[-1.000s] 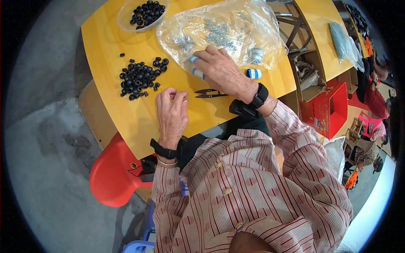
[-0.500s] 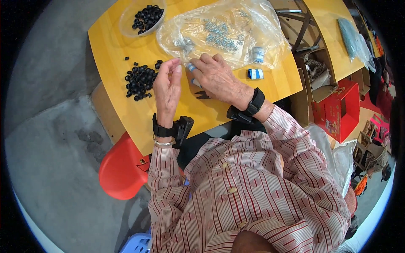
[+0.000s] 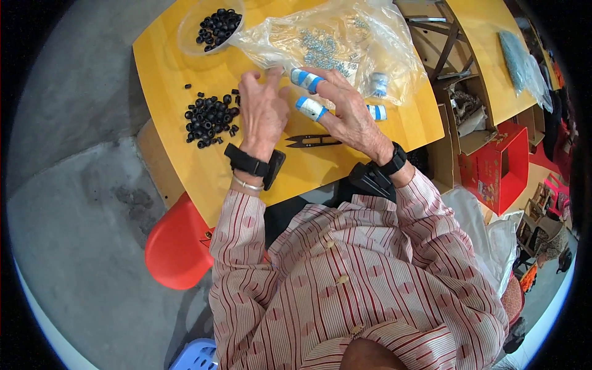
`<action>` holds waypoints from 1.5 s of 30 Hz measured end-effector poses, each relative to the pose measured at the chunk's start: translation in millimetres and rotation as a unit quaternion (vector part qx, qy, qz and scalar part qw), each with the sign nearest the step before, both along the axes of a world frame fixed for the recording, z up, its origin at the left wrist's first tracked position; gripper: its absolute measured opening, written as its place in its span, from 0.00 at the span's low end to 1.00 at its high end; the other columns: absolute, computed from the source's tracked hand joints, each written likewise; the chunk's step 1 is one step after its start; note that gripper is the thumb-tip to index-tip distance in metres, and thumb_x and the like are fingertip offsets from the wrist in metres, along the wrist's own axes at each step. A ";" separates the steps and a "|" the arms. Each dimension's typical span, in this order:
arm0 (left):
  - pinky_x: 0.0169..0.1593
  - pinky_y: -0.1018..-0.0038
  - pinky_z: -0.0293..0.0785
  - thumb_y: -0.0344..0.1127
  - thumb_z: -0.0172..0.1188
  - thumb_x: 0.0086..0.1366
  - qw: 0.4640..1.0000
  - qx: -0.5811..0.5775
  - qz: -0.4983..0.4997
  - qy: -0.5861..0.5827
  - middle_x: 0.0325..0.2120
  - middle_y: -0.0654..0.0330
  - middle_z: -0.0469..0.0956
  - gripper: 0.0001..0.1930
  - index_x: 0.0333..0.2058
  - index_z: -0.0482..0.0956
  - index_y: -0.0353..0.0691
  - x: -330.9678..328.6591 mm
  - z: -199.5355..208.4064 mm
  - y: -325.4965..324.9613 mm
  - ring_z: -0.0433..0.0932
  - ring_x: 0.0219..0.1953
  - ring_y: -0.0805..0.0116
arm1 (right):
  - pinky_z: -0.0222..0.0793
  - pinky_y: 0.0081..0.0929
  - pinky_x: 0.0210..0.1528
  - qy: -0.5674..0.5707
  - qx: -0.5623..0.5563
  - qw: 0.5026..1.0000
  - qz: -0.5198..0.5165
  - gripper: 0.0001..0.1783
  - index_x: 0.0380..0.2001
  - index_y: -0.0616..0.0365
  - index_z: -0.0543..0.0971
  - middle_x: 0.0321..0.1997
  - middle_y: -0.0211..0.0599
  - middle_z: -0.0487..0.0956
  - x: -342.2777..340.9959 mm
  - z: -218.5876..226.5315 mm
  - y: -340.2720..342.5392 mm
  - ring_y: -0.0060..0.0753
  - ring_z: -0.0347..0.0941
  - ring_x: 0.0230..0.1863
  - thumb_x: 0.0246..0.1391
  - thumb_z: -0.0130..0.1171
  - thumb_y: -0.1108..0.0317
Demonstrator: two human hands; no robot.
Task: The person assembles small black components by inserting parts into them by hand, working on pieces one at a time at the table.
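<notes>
My left hand is back up over the table, its fingers apart beside the near edge of a clear plastic bag. Whether its fingertips touch the bag or some small part I cannot tell. To its left lies a loose pile of black beads or stoppers. My right hand hovers with fingers apart and nothing visible between them; blue-and-white tape wraps two of its digits. Dark thread snips lie on the table below the hands. Many small silvery metal pieces rest on the bag.
At the far left stands a clear round tub of black pieces. A blue-and-white roll lies beyond my right hand, and another shows at the bag. Cardboard boxes and a red box stand right of the yellow table. A red chair is at left.
My hands have drawn apart. The left has turned back up and shifted slightly right; the right has lifted away, baring its taped fingers and more of the snips.
</notes>
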State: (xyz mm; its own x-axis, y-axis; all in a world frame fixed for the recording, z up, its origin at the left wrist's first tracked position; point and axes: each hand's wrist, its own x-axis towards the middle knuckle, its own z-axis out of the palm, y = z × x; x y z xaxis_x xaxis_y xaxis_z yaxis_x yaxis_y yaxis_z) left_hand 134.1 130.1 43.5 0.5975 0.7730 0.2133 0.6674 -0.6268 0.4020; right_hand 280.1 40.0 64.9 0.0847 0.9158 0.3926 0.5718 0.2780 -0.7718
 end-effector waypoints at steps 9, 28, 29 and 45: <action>0.41 0.62 0.68 0.17 0.54 0.50 0.997 -0.057 -0.032 -0.033 0.31 0.49 0.72 0.14 0.38 0.72 0.30 -33.1 7.2 -17.2 0.71 0.36 0.51 | 0.65 0.37 0.53 -0.025 -0.042 0.998 0.032 0.18 0.46 0.60 0.75 0.55 0.45 0.71 -7.1 2.5 -2.3 0.50 0.67 0.53 0.52 0.58 0.68; 0.49 0.78 0.65 0.21 0.53 0.62 0.840 -0.485 -0.128 -0.206 0.40 0.58 0.70 0.12 0.45 0.69 0.33 -15.7 71.4 -102.0 0.69 0.43 0.72 | 0.69 0.30 0.40 0.196 -0.036 0.980 -0.004 0.14 0.42 0.62 0.76 0.34 0.40 0.78 63.9 42.8 -113.5 0.36 0.74 0.35 0.55 0.59 0.65; 0.49 0.78 0.66 0.22 0.54 0.62 0.843 -0.480 -0.140 -0.197 0.41 0.58 0.71 0.13 0.46 0.69 0.33 -16.6 66.5 -100.3 0.70 0.42 0.72 | 0.70 0.32 0.39 0.147 0.025 0.987 -0.058 0.13 0.41 0.62 0.76 0.34 0.41 0.77 81.1 47.9 -123.7 0.42 0.74 0.35 0.54 0.60 0.67; 0.43 0.79 0.69 0.25 0.53 0.65 0.891 -0.441 -0.007 -0.105 0.34 0.61 0.73 0.06 0.40 0.72 0.32 -37.1 80.9 -97.7 0.71 0.36 0.74 | 0.73 0.34 0.41 -0.334 0.012 0.633 -0.699 0.16 0.46 0.60 0.75 0.42 0.45 0.78 342.8 11.6 -289.2 0.43 0.77 0.40 0.55 0.56 0.66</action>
